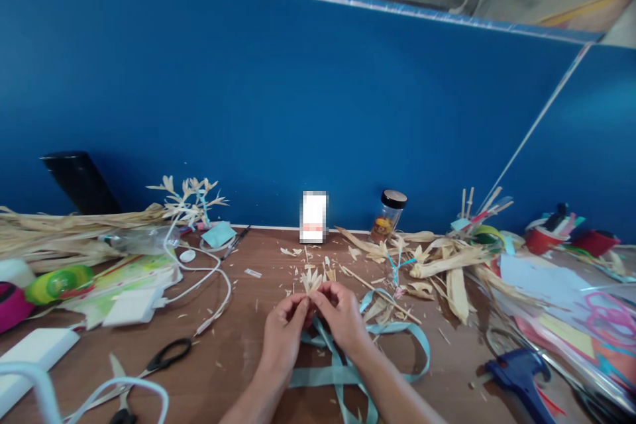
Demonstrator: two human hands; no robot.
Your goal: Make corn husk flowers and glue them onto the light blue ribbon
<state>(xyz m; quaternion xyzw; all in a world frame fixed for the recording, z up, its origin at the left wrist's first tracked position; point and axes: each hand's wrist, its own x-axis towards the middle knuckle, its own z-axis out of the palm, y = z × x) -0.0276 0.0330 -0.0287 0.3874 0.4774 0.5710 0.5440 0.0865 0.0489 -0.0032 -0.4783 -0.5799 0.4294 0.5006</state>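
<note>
A pale corn husk flower (pixel 312 279) with pointed petals stands upright between my fingertips, over the middle of the table. My left hand (pixel 284 330) pinches its base from the left. From the other side, the thumb and fingers of my right hand (pixel 342 319) close on the same base. Light blue ribbon (pixel 314 376) trails beneath both hands and loops out to the right; whether its end is wrapped on the flower is hidden by my fingers. Small husk scraps lie just beyond the flower.
Scissors (pixel 130 381) lie open at front left, near a white cable (pixel 224 278). A blue glue gun (pixel 521 371) rests at front right. Dried husks (pixel 454 262), a black-lidded jar (pixel 390 215) and a phone (pixel 314 217) stand or lie toward the blue partition (pixel 318 99).
</note>
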